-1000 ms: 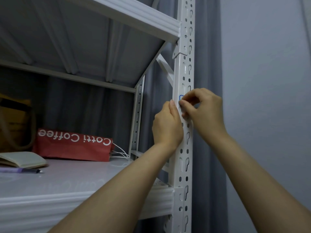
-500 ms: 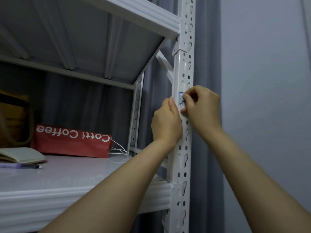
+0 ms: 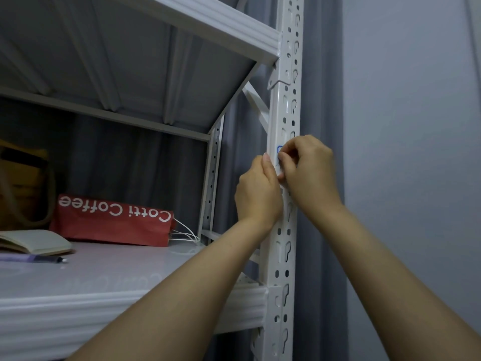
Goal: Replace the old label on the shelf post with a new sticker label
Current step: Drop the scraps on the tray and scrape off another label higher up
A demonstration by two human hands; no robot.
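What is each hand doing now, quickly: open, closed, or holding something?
Left hand: closed around the shelf post.
Right hand: closed, pinching the blue-edged label on the post.

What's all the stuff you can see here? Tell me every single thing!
shelf post: one, white with holes, upright at the rack's front right
label: one, white with a blue edge, on the shelf post, mostly hidden
upper shelf: one, white, overhead
lower shelf: one, white, below
back post: one, white, rear of the rack
paper bag: one, red, "Cotti Coffee" upside down, lying on the lower shelf
cords: white, beside the paper bag
notebook: one, cream, far left
pen: one, purple, before the notebook
tote bag: one, brown-yellow, behind the notebook
curtain: grey, behind the rack
wall: grey, right
left hand: against the shelf post, thumb up
right hand: pinches the label
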